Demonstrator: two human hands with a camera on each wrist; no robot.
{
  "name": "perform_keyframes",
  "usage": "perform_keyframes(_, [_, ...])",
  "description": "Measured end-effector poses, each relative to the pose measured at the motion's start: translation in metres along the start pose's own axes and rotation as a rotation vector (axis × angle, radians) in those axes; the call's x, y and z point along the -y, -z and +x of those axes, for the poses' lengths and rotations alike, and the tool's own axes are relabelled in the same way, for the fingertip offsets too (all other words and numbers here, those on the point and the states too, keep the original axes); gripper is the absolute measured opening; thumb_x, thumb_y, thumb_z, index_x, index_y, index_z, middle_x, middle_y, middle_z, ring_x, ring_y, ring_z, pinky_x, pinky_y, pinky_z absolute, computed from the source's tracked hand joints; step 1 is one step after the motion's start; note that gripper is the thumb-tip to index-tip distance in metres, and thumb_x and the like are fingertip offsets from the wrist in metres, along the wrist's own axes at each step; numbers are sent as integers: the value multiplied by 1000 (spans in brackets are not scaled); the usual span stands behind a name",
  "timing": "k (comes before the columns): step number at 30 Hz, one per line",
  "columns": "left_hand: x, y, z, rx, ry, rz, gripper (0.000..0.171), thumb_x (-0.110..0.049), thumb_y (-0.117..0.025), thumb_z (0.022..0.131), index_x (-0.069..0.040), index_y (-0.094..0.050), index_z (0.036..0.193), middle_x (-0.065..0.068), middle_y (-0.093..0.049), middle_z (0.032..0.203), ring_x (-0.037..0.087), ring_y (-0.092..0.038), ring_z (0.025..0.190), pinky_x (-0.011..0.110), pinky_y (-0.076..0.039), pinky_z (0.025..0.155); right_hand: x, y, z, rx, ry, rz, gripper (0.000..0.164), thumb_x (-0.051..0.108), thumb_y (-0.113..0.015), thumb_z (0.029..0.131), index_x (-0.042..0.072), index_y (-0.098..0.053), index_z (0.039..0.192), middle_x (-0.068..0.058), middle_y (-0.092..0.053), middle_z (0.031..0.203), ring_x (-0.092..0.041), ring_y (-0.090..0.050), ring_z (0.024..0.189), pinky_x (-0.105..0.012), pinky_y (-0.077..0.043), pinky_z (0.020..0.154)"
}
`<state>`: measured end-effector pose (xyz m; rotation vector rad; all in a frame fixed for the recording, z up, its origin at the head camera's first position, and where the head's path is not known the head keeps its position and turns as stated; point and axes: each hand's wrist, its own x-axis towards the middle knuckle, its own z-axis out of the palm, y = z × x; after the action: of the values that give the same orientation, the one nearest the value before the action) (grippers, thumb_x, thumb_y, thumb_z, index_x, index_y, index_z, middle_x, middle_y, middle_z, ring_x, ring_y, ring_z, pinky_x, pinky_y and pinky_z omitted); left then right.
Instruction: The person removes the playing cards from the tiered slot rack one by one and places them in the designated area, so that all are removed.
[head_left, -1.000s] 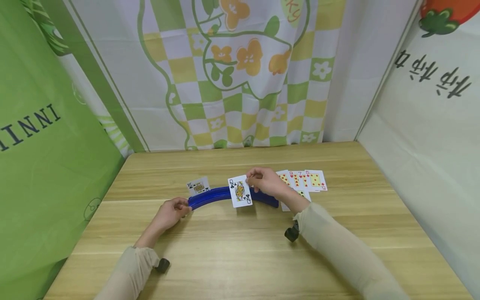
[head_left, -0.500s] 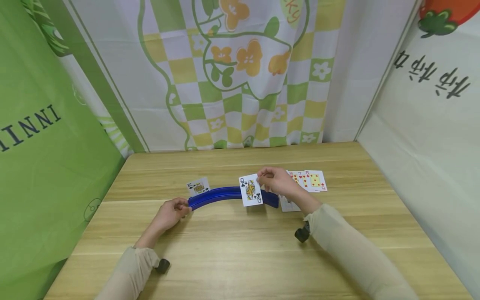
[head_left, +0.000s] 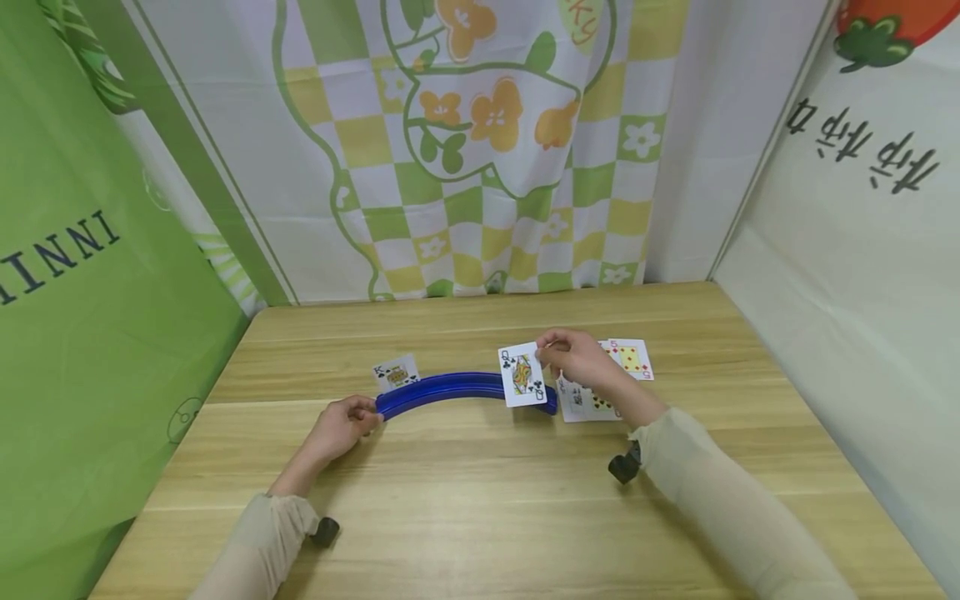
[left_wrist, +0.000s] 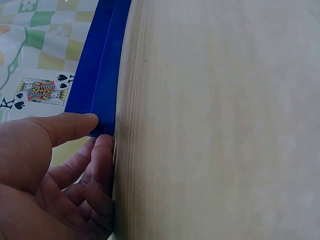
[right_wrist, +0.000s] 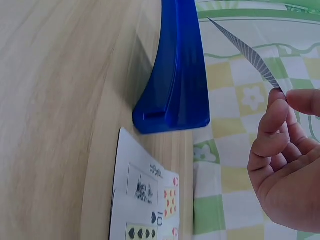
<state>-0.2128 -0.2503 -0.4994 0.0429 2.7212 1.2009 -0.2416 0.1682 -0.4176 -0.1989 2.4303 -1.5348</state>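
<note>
A curved blue card holder point(head_left: 450, 386) lies on the wooden table. My left hand point(head_left: 341, 429) grips its left end; in the left wrist view the thumb point(left_wrist: 75, 125) lies on top and the other fingers curl at the end. Standing in the holder near that end is a king of spades point(head_left: 395, 373). My right hand point(head_left: 581, 358) pinches a queen of clubs point(head_left: 522, 375) by its upper right edge, face toward me, above the holder's right part. In the right wrist view the card point(right_wrist: 255, 57) appears nearly edge-on, slightly bent and apart from the holder.
Several face-up cards lie right of the holder, partly behind my right hand, among them a five of diamonds point(head_left: 632, 358) and a joker point(head_left: 576, 402). The table point(head_left: 480, 508) ends at a checkered curtain point(head_left: 510, 208); a green panel point(head_left: 90, 375) flanks it left, a white one point(head_left: 862, 292) right.
My right hand has carried the queen of clubs rightward along the holder, from its middle to near its right end. My left hand and the king stay where they were.
</note>
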Motion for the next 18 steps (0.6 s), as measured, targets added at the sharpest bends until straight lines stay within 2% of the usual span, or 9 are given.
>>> perform_keyframes(4, [0, 0, 0, 2, 1, -4, 31, -19, -69, 93, -1, -65, 117, 9, -71, 96, 14, -61, 78, 27, -50, 67, -6, 6, -1, -13, -9, -1, 25, 22, -59, 98, 6, -60, 118, -4, -67, 91, -19, -59, 73, -22, -43, 57])
perform_keyframes(10, [-2, 0, -1, 5, 14, -13, 31, -19, -69, 93, -1, -65, 118, 10, -70, 97, 14, -62, 77, 27, -50, 66, -11, 14, -6, -37, 11, -21, 26, 20, -59, 98, 2, -60, 117, -6, -68, 90, -19, -59, 72, -27, -47, 61])
perform_keyframes(18, [-2, 0, -1, 7, 21, -21, 31, -19, -69, 93, -1, -65, 118, 9, -70, 97, 14, -62, 78, 27, -51, 66, -17, 24, -11, -50, -39, 43, 32, 18, -59, 98, -3, -57, 122, -1, -66, 85, -15, -58, 70, -26, -48, 62])
